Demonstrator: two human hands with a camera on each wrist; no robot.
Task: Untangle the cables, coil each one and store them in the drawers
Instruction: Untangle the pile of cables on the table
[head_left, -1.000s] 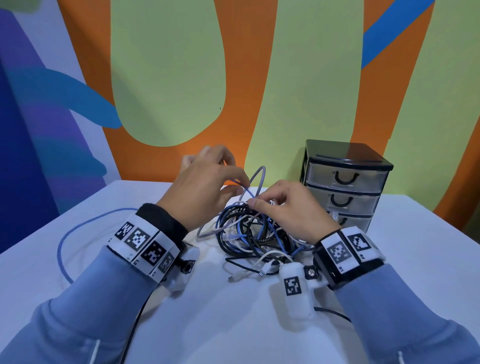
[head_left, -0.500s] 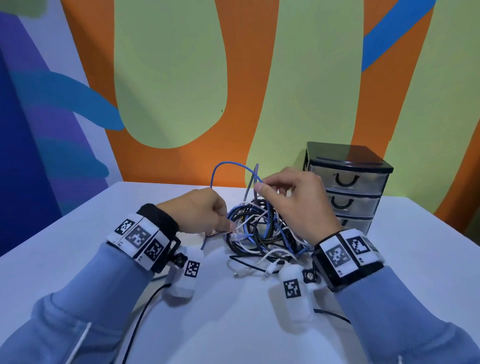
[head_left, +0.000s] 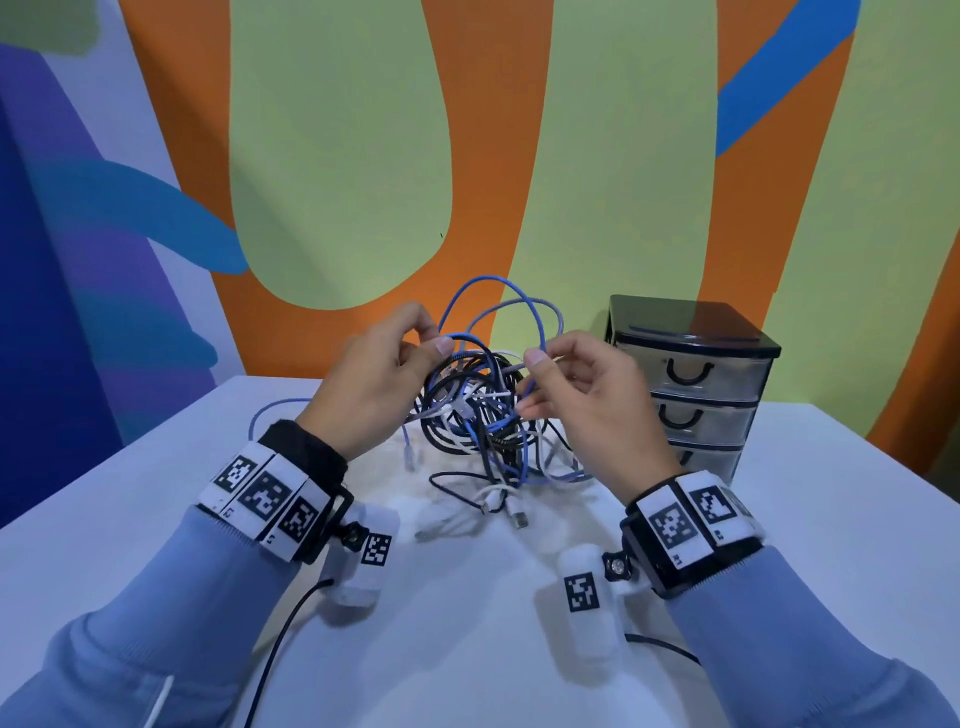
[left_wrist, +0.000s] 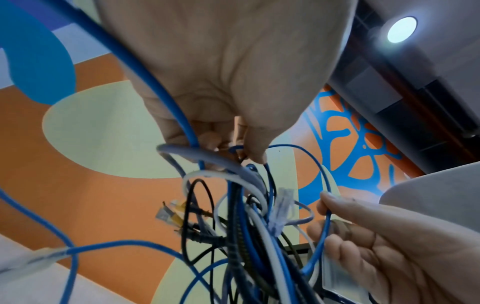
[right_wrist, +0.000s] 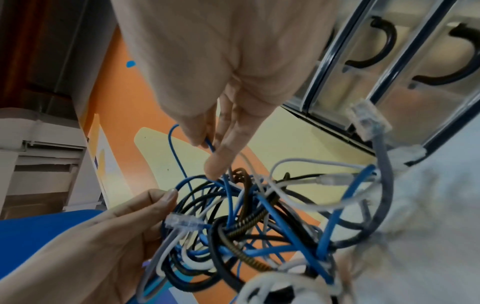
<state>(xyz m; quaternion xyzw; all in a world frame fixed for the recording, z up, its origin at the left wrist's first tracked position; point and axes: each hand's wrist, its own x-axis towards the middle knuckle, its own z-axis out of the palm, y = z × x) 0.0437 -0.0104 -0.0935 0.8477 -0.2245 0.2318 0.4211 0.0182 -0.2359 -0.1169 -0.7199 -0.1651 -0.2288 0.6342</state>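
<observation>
A tangle of blue, black, white and grey cables hangs lifted between both hands, its lower ends trailing on the white table. My left hand pinches strands at the top left of the bundle; in the left wrist view the left hand holds blue and grey cables among its curled fingers. My right hand pinches a thin blue cable between thumb and forefinger, as the right wrist view shows at the blue cable. Clear network plugs dangle in the bundle.
A small black drawer unit with three shut translucent drawers stands on the table right of the cables. A pale blue cable loop trails left behind my left wrist. A painted wall runs behind the table.
Both hands have risen and lifted the tangle off the table. The left hand moved up from the table to the bundle's top; blue loops now arch above the hands.
</observation>
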